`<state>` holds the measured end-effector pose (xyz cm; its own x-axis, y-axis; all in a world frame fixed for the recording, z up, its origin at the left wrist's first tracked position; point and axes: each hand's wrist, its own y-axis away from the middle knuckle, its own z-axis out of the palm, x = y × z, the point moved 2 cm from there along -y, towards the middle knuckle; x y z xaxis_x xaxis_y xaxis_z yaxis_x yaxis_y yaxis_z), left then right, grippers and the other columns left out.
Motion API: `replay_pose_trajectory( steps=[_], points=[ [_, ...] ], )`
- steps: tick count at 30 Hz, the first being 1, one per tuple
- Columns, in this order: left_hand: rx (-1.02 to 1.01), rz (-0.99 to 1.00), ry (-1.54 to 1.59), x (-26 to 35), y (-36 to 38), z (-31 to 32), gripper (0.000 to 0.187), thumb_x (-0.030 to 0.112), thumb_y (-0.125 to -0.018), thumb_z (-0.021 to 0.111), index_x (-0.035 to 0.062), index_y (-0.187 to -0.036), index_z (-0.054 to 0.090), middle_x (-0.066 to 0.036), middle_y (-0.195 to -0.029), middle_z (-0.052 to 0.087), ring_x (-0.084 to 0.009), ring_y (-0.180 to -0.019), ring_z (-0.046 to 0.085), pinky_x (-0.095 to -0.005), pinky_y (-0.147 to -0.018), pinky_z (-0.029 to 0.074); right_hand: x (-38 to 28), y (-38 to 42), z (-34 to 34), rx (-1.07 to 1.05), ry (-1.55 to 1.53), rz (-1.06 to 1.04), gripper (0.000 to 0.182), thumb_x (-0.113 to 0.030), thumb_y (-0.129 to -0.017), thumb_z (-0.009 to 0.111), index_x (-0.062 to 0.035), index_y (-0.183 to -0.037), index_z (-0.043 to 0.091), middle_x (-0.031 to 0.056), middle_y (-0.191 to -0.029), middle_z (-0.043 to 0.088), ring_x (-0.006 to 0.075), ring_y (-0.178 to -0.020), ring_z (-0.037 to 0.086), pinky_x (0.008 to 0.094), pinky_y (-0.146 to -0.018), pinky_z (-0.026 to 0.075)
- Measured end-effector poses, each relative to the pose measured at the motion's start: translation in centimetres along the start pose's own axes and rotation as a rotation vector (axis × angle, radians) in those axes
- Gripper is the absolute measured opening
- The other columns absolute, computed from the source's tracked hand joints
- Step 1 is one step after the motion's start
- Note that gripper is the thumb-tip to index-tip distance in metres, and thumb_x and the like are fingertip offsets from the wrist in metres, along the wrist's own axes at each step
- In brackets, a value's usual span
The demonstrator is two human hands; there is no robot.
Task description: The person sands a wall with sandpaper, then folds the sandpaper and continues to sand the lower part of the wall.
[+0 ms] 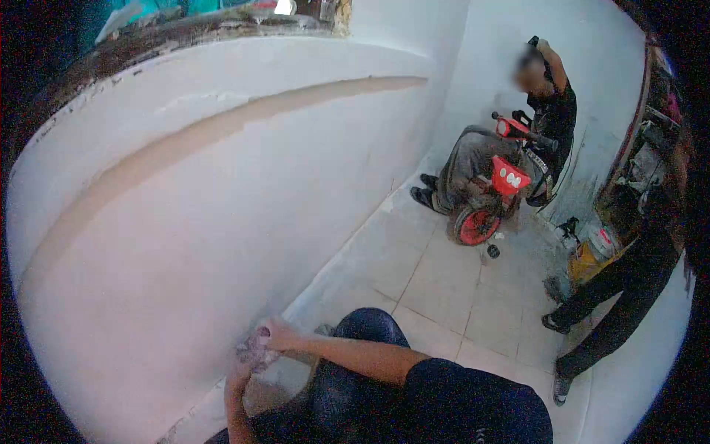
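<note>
Through the head view I have both my hands low in the picture, close beside the wall [222,192], which I use as my landmark. Between them, near the wall's base, is the cloth [256,352], a crumpled greyish-pink wad. My right hand [278,335] is closed on its upper side, with little opening that I can make out. My left hand [239,370] touches it from below; its fingers blur into the folds, so I cannot tell how far they close. I cannot tell either whether the cloth touches the wall.

My dark-clad knee [370,325] is bent, farther out from the wall than the cloth, and my right forearm passes across in front of it. A long brown band [222,122] curves across the wall's upper part, below a rough-edged ledge [185,33].

Toward the wall's far end, out on the tiled floor [436,288], stands a red scooter [509,175]. A person [555,111] in a dark top sits at it, one arm raised to the head, shoes [424,194] near the wall's base. Across the floor from the wall, another person [629,296] shows mainly as dark trouser legs, with a yellow bag [583,264] beside them.
</note>
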<state>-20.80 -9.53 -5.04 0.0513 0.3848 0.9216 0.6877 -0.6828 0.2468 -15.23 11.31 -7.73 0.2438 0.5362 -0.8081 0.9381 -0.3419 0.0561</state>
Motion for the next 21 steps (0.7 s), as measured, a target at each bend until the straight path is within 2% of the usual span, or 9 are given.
replay_pose_trajectory(
  steps=[4, 6, 7, 9, 11, 12, 17, 19, 21],
  points=[
    [0.012, 0.009, 0.042, -1.6, 0.1, 0.0, 0.049, 0.027, -0.087, 0.077, -0.0027, -0.123, 0.060, -0.012, -0.114, 0.067, -0.0271, -0.098, 0.066, -0.0403, -0.083, 0.054, -0.8, 0.2, -0.3, -0.011, 0.188, -0.093, 0.049, -0.037, -0.085, 0.073, -0.0094, -0.124, 0.067, 0.0193, -0.120, 0.067, 0.0393, -0.119, 0.060, 0.0506, -0.102, 0.048],
    [0.026, 0.040, 0.091, -2.1, 0.5, 0.0, 0.049, 0.027, -0.085, 0.078, -0.0021, -0.121, 0.061, -0.012, -0.111, 0.066, -0.0254, -0.094, 0.066, -0.0398, -0.079, 0.054, -0.8, 0.1, 0.1, -0.263, 0.218, 0.209, 0.046, -0.036, -0.084, 0.074, -0.0096, -0.121, 0.069, 0.0184, -0.119, 0.068, 0.0386, -0.118, 0.060, 0.0503, -0.102, 0.048],
    [0.024, 0.048, 0.106, -1.9, 0.6, 0.0, 0.049, 0.027, -0.084, 0.078, -0.0018, -0.119, 0.061, -0.011, -0.109, 0.066, -0.0246, -0.092, 0.066, -0.0396, -0.077, 0.054, -0.9, 0.5, 0.2, -0.261, 0.217, 0.204, 0.046, -0.036, -0.084, 0.074, -0.0096, -0.121, 0.069, 0.0184, -0.119, 0.068, 0.0386, -0.118, 0.060, 0.0503, -0.102, 0.048],
    [0.038, -0.044, 0.098, -0.3, 1.4, 0.0, 0.051, 0.027, -0.082, 0.079, -0.0015, -0.120, 0.061, -0.012, -0.109, 0.066, -0.0245, -0.091, 0.066, -0.0396, -0.077, 0.054, -1.9, 1.3, -0.2, 0.012, 0.200, -0.124, 0.047, -0.036, -0.083, 0.075, -0.0102, -0.122, 0.069, 0.0187, -0.119, 0.068, 0.0383, -0.121, 0.059, 0.0499, -0.103, 0.047],
    [0.048, -0.141, 0.094, 2.3, 2.6, 0.0, 0.052, 0.027, -0.080, 0.080, -0.0011, -0.120, 0.061, -0.012, -0.108, 0.065, -0.0244, -0.091, 0.066, -0.0396, -0.078, 0.054, -1.2, 0.8, 0.3, 0.008, 0.174, -0.170, 0.048, -0.036, -0.083, 0.075, -0.0105, -0.122, 0.069, 0.0191, -0.120, 0.067, 0.0386, -0.122, 0.059, 0.0494, -0.104, 0.046],
    [0.063, -0.092, 0.060, 4.1, 3.6, -0.2, 0.054, 0.027, -0.080, 0.080, -0.0007, -0.121, 0.060, -0.012, -0.109, 0.066, -0.0239, -0.090, 0.066, -0.0392, -0.078, 0.054, -1.4, 0.8, 0.3, 0.005, 0.148, -0.215, 0.048, -0.037, -0.083, 0.075, -0.0109, -0.123, 0.069, 0.0194, -0.122, 0.066, 0.0389, -0.123, 0.058, 0.0490, -0.105, 0.046],
    [0.160, 0.208, -0.219, -4.0, -0.3, -0.3, 0.055, 0.028, -0.080, 0.081, 0.0004, -0.123, 0.061, -0.012, -0.107, 0.067, -0.0224, -0.090, 0.066, -0.0385, -0.079, 0.054, -1.7, 0.7, 0.8, -0.028, -0.017, -0.032, 0.045, -0.036, -0.082, 0.076, -0.0103, -0.118, 0.071, 0.0194, -0.123, 0.066, 0.0376, -0.120, 0.059, 0.0479, -0.104, 0.047],
    [0.160, -0.051, -0.091, 1.4, 2.5, -0.2, 0.052, 0.029, -0.081, 0.080, 0.0005, -0.122, 0.063, -0.012, -0.107, 0.069, -0.0239, -0.091, 0.067, -0.0387, -0.080, 0.054, -1.7, 0.8, 1.1, -0.052, 0.000, -0.012, 0.044, -0.036, -0.082, 0.076, -0.0100, -0.117, 0.071, 0.0193, -0.123, 0.066, 0.0374, -0.119, 0.059, 0.0478, -0.103, 0.047],
    [0.143, -0.049, -0.062, 2.1, 2.2, -0.4, 0.052, 0.028, -0.081, 0.080, 0.0004, -0.121, 0.063, -0.012, -0.107, 0.069, -0.0240, -0.091, 0.067, -0.0388, -0.080, 0.054, -1.9, 0.8, 0.6, -0.029, -0.098, 0.011, 0.043, -0.036, -0.082, 0.075, -0.0098, -0.117, 0.072, 0.0189, -0.124, 0.065, 0.0381, -0.120, 0.058, 0.0484, -0.104, 0.046]
  ],
)
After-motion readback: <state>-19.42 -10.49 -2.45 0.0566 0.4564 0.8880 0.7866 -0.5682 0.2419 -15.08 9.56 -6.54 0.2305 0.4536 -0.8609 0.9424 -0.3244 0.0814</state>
